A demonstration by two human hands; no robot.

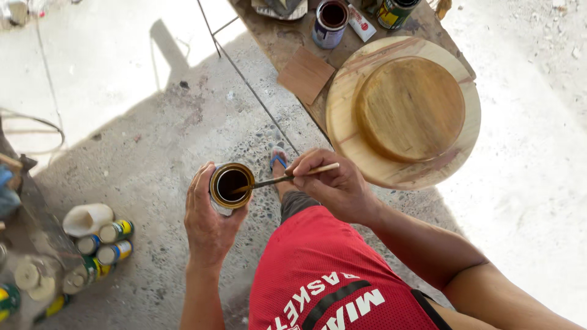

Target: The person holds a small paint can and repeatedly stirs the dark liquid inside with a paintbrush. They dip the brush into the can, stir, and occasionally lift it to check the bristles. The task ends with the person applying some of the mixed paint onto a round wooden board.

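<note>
My left hand (206, 221) is wrapped around a small open tin (231, 184) of dark liquid, held up over the floor. My right hand (331, 181) grips a thin brush (287, 178) by its pale handle, with the tip dipped inside the tin. Just right of my hands, two round wooden discs (408, 107) lie stacked on a workbench, the smaller one on top of the larger.
The workbench (276, 34) also carries another open tin (329, 23), a green can (394, 11), a tube and a brown square sheet (306, 74). Several spray cans (105, 242) and a white jug (87, 219) lie on the concrete floor at left. My sandalled foot (279, 160) is below the tin.
</note>
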